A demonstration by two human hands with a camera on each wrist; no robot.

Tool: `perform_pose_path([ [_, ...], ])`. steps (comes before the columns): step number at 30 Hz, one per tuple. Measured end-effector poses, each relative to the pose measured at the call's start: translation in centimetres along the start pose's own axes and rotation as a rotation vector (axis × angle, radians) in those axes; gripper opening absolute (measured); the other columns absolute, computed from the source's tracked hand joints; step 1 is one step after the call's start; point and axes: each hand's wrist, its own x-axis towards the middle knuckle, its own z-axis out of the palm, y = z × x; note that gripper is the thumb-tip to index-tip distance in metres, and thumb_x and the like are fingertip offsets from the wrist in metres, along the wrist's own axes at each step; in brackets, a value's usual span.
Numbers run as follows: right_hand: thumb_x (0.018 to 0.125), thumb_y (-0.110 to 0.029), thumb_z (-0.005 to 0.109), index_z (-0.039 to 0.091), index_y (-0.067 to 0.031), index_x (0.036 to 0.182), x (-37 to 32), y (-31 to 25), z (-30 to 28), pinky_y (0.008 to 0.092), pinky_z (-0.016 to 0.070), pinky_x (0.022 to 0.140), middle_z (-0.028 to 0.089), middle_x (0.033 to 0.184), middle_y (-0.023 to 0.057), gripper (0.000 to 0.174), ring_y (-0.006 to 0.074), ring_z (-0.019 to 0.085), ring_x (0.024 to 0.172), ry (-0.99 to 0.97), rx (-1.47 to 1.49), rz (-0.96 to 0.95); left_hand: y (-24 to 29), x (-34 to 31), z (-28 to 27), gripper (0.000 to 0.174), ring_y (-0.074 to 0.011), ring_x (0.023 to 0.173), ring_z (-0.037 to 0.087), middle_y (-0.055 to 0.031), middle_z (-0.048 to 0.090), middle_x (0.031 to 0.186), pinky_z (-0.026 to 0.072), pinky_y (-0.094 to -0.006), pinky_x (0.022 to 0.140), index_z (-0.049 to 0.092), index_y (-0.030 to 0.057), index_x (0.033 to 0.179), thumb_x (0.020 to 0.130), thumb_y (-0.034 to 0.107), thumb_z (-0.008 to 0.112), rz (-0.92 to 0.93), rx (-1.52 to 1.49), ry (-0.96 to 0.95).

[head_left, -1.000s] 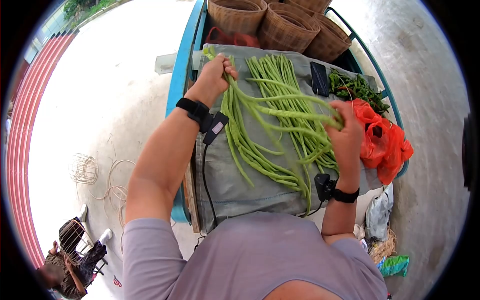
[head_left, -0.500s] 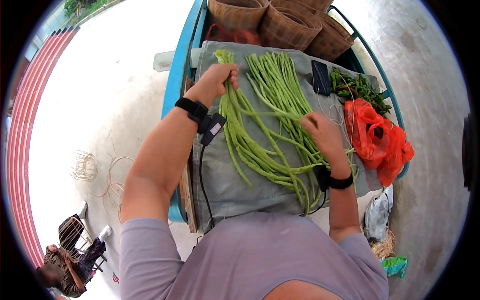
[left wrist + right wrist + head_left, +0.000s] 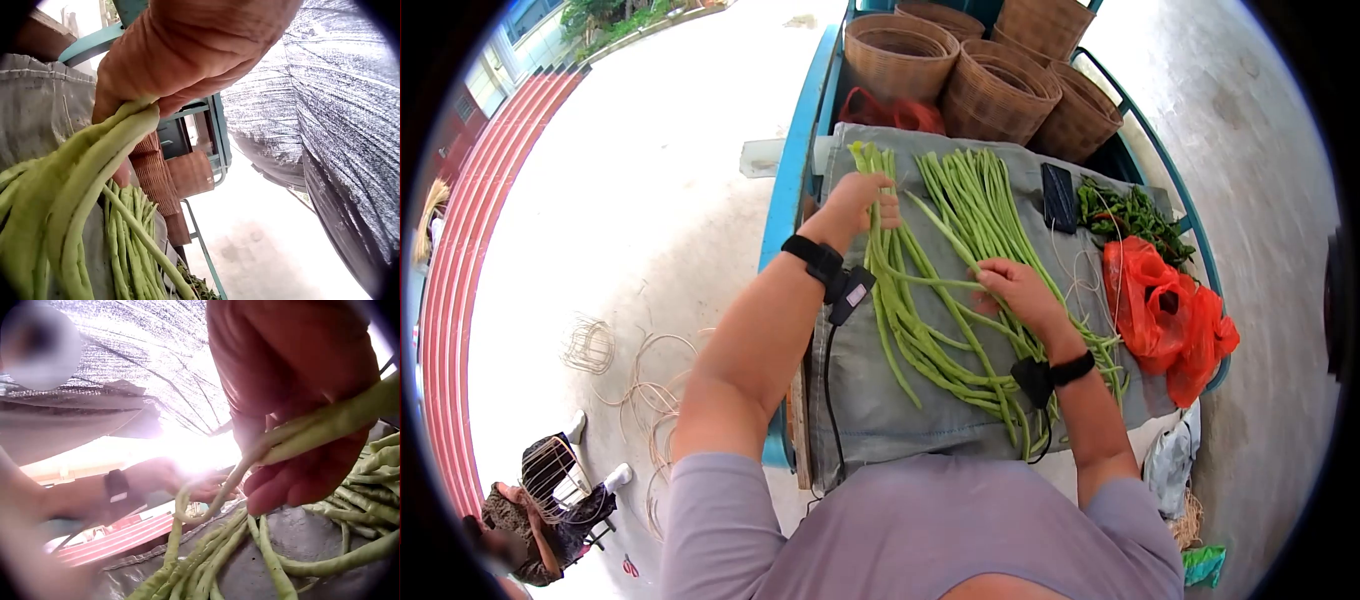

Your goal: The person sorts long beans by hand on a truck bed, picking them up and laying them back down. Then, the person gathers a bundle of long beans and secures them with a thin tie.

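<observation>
My left hand (image 3: 866, 206) grips a bunch of long green beans (image 3: 897, 318) close to its upper ends; the beans trail down across a grey cloth (image 3: 880, 410). In the left wrist view, thick bean pods (image 3: 94, 169) come out from under that curled hand. Over the lower part of a second pile of long beans (image 3: 972, 195), my right hand (image 3: 1025, 295) pinches a single long bean (image 3: 319, 428) between thumb and fingers. The right wrist view shows its thin end curving off toward the left hand.
Woven baskets (image 3: 1000, 92) stand at the back of the blue cart (image 3: 800, 130). Along the right lie a black phone-like object (image 3: 1058, 198), green peppers (image 3: 1135, 215) and red plastic bags (image 3: 1150, 310). Someone sits at lower left with a wire-like frame (image 3: 550, 480).
My right hand has come left and inward from beside the red bags, and the several beans it held up now lie lower. The left hand keeps its grip on the bunch. The head view has shifted.
</observation>
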Motion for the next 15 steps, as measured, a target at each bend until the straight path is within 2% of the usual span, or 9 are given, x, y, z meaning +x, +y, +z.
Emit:
perform_pose_path([
  [2, 0.093, -0.016, 0.058, 0.06, 0.0026, 0.114, -1.3, -0.5, 1.1, 0.0234, 0.0514, 0.062, 0.062, 0.089, 0.0032, 0.028, 0.0107, 0.062, 0.072, 0.078, 0.045, -0.092, -0.1, 0.2, 0.0, 0.039, -0.0372, 0.099, 0.063, -0.0287, 0.052, 0.122, 0.0581, -0.0471, 0.075, 0.04, -0.0019, 0.127, 0.1, 0.025, 0.04, 0.011, -0.045, -0.059],
  [3, 0.092, -0.014, 0.058, 0.06, 0.0024, 0.115, -1.7, -0.5, 1.4, 0.0232, 0.0508, 0.061, 0.063, 0.089, 0.0033, 0.028, 0.0108, 0.063, 0.07, 0.11, 0.013, -0.133, -0.1, 0.3, -0.1, 0.042, -0.0418, 0.094, 0.062, -0.0318, 0.052, 0.119, 0.0561, -0.0516, 0.071, 0.038, -0.004, 0.13, 0.096, 0.02, 0.045, 0.021, -0.119, -0.063],
  [6, 0.091, -0.011, 0.059, 0.06, 0.0021, 0.116, -2.7, -0.5, 2.2, 0.0227, 0.0496, 0.06, 0.061, 0.085, 0.0023, 0.028, 0.01, 0.061, 0.067, 0.223, 0.009, -0.236, 0.0, 0.3, 0.0, 0.043, -0.0432, 0.101, 0.06, -0.0321, 0.05, 0.122, 0.0554, -0.0529, 0.075, 0.035, -0.0063, 0.131, 0.097, 0.019, 0.044, -0.022, -0.243, -0.05],
  [8, 0.09, -0.01, 0.06, 0.061, 0.0019, 0.115, -3.5, -0.6, 2.9, 0.0224, 0.0486, 0.059, 0.061, 0.083, 0.0021, 0.027, 0.0095, 0.06, 0.065, 0.318, 0.026, -0.321, 0.2, -0.2, 0.5, 0.045, -0.0435, 0.109, 0.056, -0.0319, 0.043, 0.13, 0.0535, -0.0532, 0.083, 0.031, -0.0051, 0.134, 0.1, 0.023, 0.038, -0.012, -0.264, -0.009],
  [9, 0.09, -0.009, 0.06, 0.061, 0.0016, 0.114, -3.6, -0.6, 2.9, 0.0226, 0.0482, 0.059, 0.061, 0.082, 0.002, 0.027, 0.0092, 0.059, 0.065, 0.331, 0.005, -0.35, 0.5, -0.6, 0.8, 0.045, -0.0437, 0.113, 0.054, -0.0318, 0.04, 0.134, 0.0526, -0.0534, 0.087, 0.029, -0.0045, 0.135, 0.101, 0.025, 0.035, -0.007, -0.275, 0.012],
  [12, 0.089, -0.007, 0.061, 0.062, 0.0008, 0.114, -4.2, -0.5, 3.1, 0.023, 0.0469, 0.057, 0.061, 0.08, 0.0019, 0.026, 0.0083, 0.058, 0.064, 0.331, -0.049, -0.398, 1.2, -1.3, 1.1, 0.045, -0.0444, 0.116, 0.051, -0.0317, 0.041, 0.133, 0.0512, -0.0548, 0.09, 0.028, -0.0055, 0.136, 0.102, 0.024, 0.034, -0.093, -0.372, -0.008],
  [15, 0.089, -0.007, 0.061, 0.063, 0.0001, 0.114, -4.6, -0.5, 3.0, 0.0233, 0.0464, 0.056, 0.061, 0.079, 0.0018, 0.026, 0.0074, 0.057, 0.063, 0.27, -0.101, -0.366, 1.3, -2.0, 1.5, 0.044, -0.044, 0.118, 0.05, -0.0318, 0.041, 0.133, 0.0484, -0.0551, 0.094, 0.028, -0.0055, 0.136, 0.102, 0.022, 0.031, 0.033, -0.45, -0.208],
])
